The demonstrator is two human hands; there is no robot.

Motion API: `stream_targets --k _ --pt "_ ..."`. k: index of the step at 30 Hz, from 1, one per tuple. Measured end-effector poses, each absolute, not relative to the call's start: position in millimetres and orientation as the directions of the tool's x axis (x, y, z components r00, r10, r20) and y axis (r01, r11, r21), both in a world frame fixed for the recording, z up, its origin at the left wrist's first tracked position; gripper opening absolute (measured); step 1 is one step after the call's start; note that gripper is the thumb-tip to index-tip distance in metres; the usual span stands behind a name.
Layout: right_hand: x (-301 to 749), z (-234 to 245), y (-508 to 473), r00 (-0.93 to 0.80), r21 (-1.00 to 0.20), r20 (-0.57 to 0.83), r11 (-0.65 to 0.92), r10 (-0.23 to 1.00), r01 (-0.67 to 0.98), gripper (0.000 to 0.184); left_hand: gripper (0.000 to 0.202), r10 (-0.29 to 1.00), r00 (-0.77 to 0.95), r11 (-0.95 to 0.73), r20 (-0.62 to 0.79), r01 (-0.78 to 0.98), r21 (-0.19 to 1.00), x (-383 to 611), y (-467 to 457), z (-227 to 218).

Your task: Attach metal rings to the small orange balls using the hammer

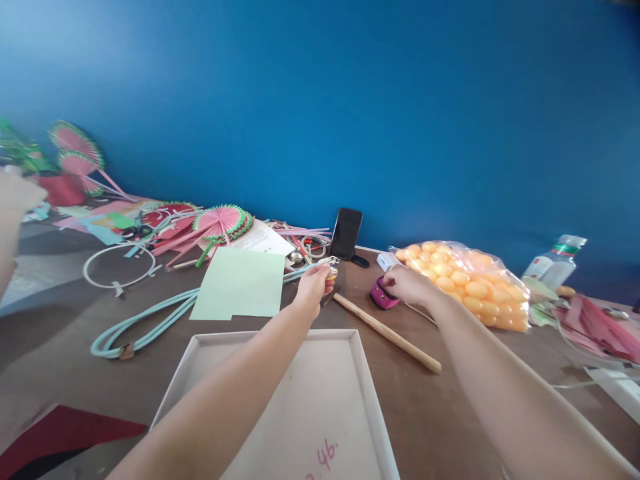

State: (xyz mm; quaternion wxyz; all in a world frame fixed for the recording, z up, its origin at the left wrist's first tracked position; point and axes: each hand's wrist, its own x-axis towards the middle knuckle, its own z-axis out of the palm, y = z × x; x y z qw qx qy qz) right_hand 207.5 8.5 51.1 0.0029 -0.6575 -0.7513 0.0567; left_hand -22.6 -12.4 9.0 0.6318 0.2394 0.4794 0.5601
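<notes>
My left hand is closed, pinching a small shiny metal ball with a loop on top, above the far edge of a shallow white box. My right hand reaches to a purple band with metal studs, its fingers bent onto the band's upper edge; the fingertips are partly hidden. Between the two hands lies a wooden stick, perhaps a handle, its far end close to my left hand. A pale green paper sheet sits left of my left hand.
A black phone leans against the blue wall. Right of it are a bag of orange balls and a bottle. To the left are coiled pale blue tubing, a white ring, paper fans and another person's hand.
</notes>
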Motion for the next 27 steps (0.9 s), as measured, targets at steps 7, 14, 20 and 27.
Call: stream_targets --k 7,14,20,27 --pt "226.2 53.3 2.4 -0.06 -0.444 0.044 0.073 0.997 0.893 0.012 0.018 0.947 -0.077 0.244 -0.312 -0.461 0.853 -22.7 -14.1 8.3" --pt "229.1 43.2 -4.0 -0.026 -0.491 0.094 0.069 0.995 0.868 0.015 0.019 0.947 -0.06 0.258 -0.315 -0.442 0.859 -22.0 -14.6 8.5" --pt "216.2 54.8 2.0 -0.071 -0.167 -0.055 0.061 0.996 0.984 0.015 0.019 0.949 -0.054 0.255 -0.309 -0.445 0.859 -21.9 -14.9 8.1" --pt "192.7 59.1 13.6 -0.084 0.07 -0.23 0.103 0.969 0.992 0.008 0.021 0.949 -0.037 0.265 -0.312 -0.44 0.858 -22.0 -15.2 9.0"
